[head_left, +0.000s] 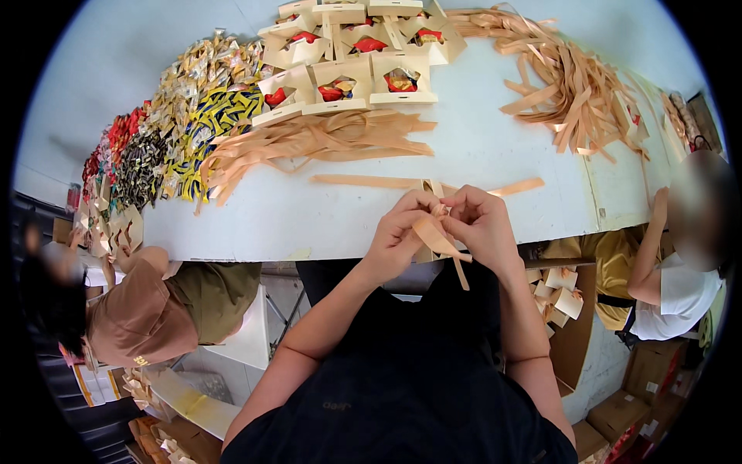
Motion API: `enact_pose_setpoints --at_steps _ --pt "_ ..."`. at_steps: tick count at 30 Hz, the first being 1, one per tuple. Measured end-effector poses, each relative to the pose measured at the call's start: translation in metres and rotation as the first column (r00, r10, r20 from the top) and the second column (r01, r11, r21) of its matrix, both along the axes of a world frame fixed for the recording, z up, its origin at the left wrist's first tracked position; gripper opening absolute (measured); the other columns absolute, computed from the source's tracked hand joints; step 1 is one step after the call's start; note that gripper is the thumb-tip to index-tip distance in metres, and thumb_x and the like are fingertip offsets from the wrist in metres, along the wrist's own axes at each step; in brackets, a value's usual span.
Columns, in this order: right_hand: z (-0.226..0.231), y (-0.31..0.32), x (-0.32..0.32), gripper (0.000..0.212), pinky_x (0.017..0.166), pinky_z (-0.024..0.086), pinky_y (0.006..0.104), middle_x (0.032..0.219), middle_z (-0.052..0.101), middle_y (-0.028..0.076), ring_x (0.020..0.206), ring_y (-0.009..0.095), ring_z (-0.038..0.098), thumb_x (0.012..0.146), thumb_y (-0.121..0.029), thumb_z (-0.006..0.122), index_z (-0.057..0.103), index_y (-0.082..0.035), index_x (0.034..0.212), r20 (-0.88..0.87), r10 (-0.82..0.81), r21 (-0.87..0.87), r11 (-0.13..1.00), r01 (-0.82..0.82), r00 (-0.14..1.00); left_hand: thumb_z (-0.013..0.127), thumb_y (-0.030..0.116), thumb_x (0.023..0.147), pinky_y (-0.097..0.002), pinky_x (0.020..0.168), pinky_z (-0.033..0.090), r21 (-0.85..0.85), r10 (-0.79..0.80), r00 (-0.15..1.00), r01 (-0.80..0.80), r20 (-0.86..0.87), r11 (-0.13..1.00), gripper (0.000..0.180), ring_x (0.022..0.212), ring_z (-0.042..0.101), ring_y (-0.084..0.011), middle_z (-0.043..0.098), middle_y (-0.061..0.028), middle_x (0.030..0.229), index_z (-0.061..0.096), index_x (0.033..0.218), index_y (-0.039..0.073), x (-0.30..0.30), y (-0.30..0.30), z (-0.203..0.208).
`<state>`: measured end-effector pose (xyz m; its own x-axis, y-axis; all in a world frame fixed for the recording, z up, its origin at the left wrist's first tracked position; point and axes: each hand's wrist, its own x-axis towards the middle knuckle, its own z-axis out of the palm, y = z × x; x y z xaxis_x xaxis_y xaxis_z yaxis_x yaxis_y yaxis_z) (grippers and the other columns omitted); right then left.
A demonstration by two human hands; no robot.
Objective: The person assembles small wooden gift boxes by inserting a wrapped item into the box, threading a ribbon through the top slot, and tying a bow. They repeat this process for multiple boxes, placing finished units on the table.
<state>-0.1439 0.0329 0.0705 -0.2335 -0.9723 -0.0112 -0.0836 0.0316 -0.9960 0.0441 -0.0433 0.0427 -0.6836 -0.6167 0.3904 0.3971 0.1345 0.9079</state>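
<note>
My left hand point(399, 230) and my right hand point(481, 224) are together at the near edge of the white table point(495, 139), both pinching one tan ribbon point(437, 239). The ribbon is folded between my fingers and its tail hangs down past the table edge. A single flat ribbon strip point(363, 181) lies just beyond my hands, with another short strip point(516, 187) to the right.
A loose pile of tan ribbons point(317, 139) lies left of centre, another pile point(572, 85) at the far right. Several open cream boxes point(348, 54) with red contents stand at the back. Colourful packets point(178, 124) are heaped at left. One person sits on each side.
</note>
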Motion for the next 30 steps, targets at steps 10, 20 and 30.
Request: enact_pose_setpoints --at_steps 10,20,30 --pt "-0.015 -0.018 0.017 0.023 0.054 0.036 0.0228 0.064 0.052 -0.007 0.06 0.002 0.043 0.094 -0.011 0.086 0.066 -0.003 0.086 -0.073 -0.128 -0.054 0.991 0.124 0.989 0.038 0.037 0.122 -0.0457 0.122 0.034 0.326 -0.027 0.954 0.128 -0.298 0.937 0.057 0.135 0.049 -0.0248 0.053 -0.0067 0.141 0.077 0.103 0.0 -0.001 -0.003 -0.019" --pt "-0.01 -0.026 0.041 0.03 0.051 0.036 0.0293 0.056 0.05 -0.001 0.053 0.006 0.043 0.1 -0.018 0.08 0.072 0.001 0.079 -0.211 -0.304 -0.018 0.952 0.307 0.929 0.033 0.042 0.122 -0.0494 0.133 0.027 0.658 0.02 0.862 0.372 -0.506 0.655 0.053 0.157 0.039 -0.0348 0.046 -0.0154 0.17 0.072 0.14 0.009 -0.006 -0.003 -0.011" --pt "-0.01 -0.024 0.034 0.025 0.053 0.037 0.0245 0.066 0.064 -0.003 0.056 0.004 0.047 0.104 -0.017 0.077 0.08 0.003 0.089 0.168 -0.2 0.092 0.978 0.187 0.965 0.036 0.042 0.121 -0.0487 0.134 0.028 0.739 0.067 0.865 0.382 -0.497 0.555 0.051 0.156 0.04 -0.0346 0.043 -0.0193 0.171 0.069 0.147 0.012 -0.007 -0.004 -0.001"
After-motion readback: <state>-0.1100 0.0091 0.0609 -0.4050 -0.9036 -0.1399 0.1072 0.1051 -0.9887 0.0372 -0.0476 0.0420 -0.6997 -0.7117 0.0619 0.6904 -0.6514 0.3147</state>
